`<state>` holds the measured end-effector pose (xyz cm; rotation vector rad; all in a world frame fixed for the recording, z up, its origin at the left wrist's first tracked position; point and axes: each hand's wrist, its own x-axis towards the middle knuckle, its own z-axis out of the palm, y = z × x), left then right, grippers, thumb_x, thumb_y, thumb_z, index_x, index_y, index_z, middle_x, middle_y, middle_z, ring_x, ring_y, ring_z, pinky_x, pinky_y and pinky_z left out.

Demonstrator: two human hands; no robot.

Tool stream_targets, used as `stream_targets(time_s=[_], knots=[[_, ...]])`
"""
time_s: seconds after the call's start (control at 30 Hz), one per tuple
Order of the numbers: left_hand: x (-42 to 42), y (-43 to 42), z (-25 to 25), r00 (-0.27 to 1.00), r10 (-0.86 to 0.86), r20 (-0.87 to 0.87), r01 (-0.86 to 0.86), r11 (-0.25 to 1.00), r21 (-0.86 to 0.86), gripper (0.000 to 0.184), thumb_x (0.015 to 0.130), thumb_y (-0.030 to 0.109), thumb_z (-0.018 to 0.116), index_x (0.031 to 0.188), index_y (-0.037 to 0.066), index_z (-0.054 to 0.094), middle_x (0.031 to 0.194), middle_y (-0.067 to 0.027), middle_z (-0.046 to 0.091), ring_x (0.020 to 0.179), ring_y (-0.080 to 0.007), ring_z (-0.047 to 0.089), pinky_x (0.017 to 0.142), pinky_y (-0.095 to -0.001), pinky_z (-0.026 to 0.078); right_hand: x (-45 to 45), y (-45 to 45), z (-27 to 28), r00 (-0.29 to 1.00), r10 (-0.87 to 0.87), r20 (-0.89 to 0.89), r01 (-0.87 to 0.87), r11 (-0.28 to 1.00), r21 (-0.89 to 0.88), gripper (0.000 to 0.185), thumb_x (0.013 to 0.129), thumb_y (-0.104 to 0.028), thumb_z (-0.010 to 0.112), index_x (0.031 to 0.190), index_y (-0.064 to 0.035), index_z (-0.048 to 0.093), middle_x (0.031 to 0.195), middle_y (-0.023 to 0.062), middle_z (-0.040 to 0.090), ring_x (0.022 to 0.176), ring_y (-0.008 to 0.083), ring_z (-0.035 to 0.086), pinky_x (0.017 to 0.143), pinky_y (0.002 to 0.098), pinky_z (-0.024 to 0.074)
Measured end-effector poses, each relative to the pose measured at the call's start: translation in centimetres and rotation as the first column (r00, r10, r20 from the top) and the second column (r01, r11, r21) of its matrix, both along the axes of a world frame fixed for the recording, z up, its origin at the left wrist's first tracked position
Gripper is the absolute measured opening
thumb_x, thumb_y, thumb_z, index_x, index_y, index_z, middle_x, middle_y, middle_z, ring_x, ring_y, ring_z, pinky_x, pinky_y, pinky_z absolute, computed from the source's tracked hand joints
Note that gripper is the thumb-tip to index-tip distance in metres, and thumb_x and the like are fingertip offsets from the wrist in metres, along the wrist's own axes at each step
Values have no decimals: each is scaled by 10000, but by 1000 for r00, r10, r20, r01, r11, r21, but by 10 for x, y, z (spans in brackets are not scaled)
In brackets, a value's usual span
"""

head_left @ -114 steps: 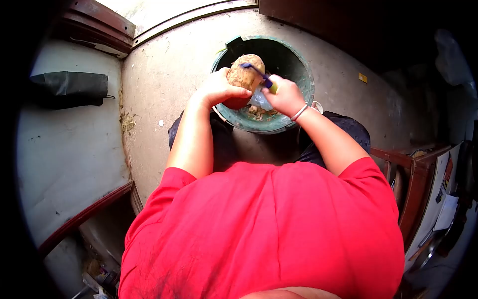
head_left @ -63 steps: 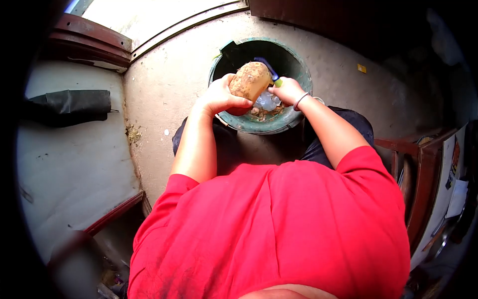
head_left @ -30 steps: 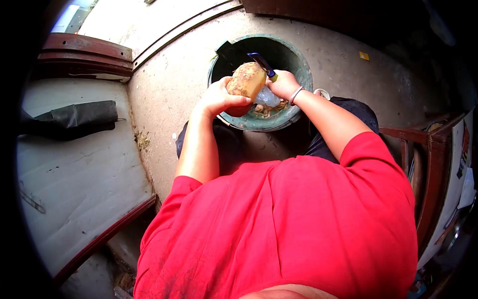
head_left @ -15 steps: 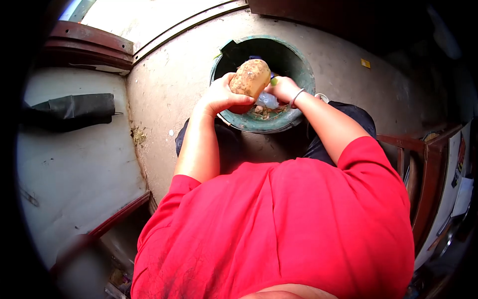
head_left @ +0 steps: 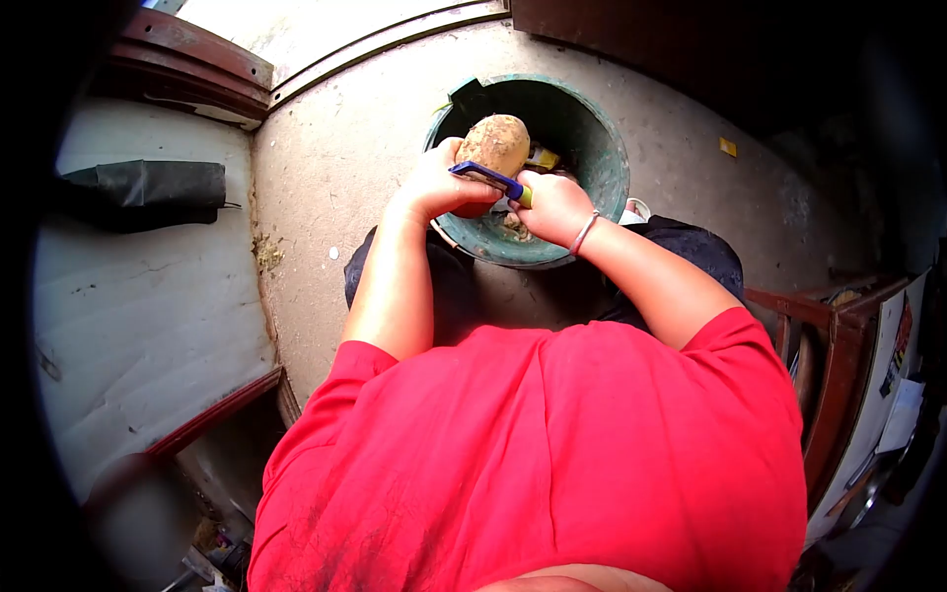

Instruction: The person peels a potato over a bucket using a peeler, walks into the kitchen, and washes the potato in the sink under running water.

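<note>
Over the bin, my left hand is wrapped round a large, pale, partly peeled potato with brown patches on its upper side. My right hand, with a band at the wrist, is closed on a peeler. Its blue head lies across the near side of the potato, close to my left fingers, and a yellow-green part of the handle shows at my right fingers. Whether the blade touches the skin I cannot tell. Beneath both hands is the round green bin, with scraps and a yellow wrapper inside.
My knees flank the bin on the concrete floor. A black folded object lies on a pale surface at the left. A small yellow piece is on the floor at the right, and a wooden frame stands beside me.
The right hand has come up out of the bin and toward me, bringing the blue peeler across the potato. The left hand keeps its hold, with the potato tilted slightly differently.
</note>
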<state>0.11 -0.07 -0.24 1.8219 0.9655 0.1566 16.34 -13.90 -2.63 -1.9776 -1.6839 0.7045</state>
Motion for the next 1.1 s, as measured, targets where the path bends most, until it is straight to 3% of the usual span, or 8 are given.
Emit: stream_targets(time_s=[0.13, 0.17, 0.23, 0.33, 0.5, 0.7, 1.0, 1.1], knots=[[8, -8, 17, 988, -27, -155, 40, 996, 80, 808, 492, 307, 900, 1169, 3, 582, 1046, -167, 682, 979, -255, 660, 876, -347, 514, 13, 8, -8, 991, -91, 94, 97, 993, -60, 204, 790, -224, 664, 917, -70, 619, 858, 199, 668, 842, 390, 644, 758, 462, 514], [7, -8, 15, 987, -30, -157, 42, 996, 79, 808, 492, 307, 900, 1169, 3, 582, 1046, -167, 682, 979, -255, 660, 876, -347, 514, 22, 12, -4, 987, -154, 39, 158, 977, -145, 217, 802, -207, 644, 967, -66, 638, 947, 193, 683, 906, 362, 660, 800, 450, 522], [4, -9, 10, 987, -45, -153, 51, 998, 33, 833, 495, 305, 897, 1200, 1, 573, 1061, -167, 679, 992, -260, 658, 885, -348, 515, 48, 20, -17, 948, -312, 65, 319, 931, -178, 243, 821, -255, 661, 968, -62, 647, 953, 198, 684, 912, 363, 660, 811, 441, 522], [6, -12, 13, 992, -75, -97, 74, 997, -15, 862, 498, 316, 896, 1223, -7, 560, 1083, -175, 675, 1005, -274, 655, 900, -351, 509, 70, 21, -30, 923, -385, -23, 377, 912, -160, 300, 821, -313, 690, 972, -58, 645, 925, 205, 683, 897, 367, 661, 808, 429, 524], [3, -2, 3, 990, -2, -139, 6, 1000, 22, 839, 493, 360, 892, 1174, -13, 576, 1056, -182, 678, 985, -275, 658, 893, -351, 509, 26, 6, 4, 973, -231, -4, 231, 973, -15, 283, 828, -316, 671, 930, -61, 602, 857, 202, 673, 825, 384, 657, 735, 469, 522], [1, -2, 2, 994, 22, -108, -18, 999, 35, 784, 482, 348, 888, 1114, -13, 595, 1008, -181, 687, 940, -264, 669, 854, -350, 523, 4, -4, -8, 999, 27, 46, -32, 994, 101, 245, 818, -233, 671, 945, -63, 549, 840, 194, 645, 806, 394, 633, 717, 473, 506], [8, -5, 8, 988, -20, -156, 20, 1000, 0, 781, 490, 325, 885, 1123, -22, 589, 1004, -181, 687, 938, -263, 670, 854, -351, 526, 11, 4, -20, 991, -16, 132, 15, 1000, 2, 241, 775, -143, 637, 980, -54, 546, 826, 200, 662, 824, 379, 656, 722, 484, 515], [4, -3, 5, 982, -19, -189, 23, 1000, 21, 807, 497, 324, 884, 1160, -23, 582, 1029, -181, 681, 958, -263, 664, 865, -350, 522, 16, 11, -25, 975, -165, 151, 185, 974, -132, 205, 793, -147, 645, 968, -66, 574, 883, 218, 659, 875, 401, 635, 749, 480, 510]])
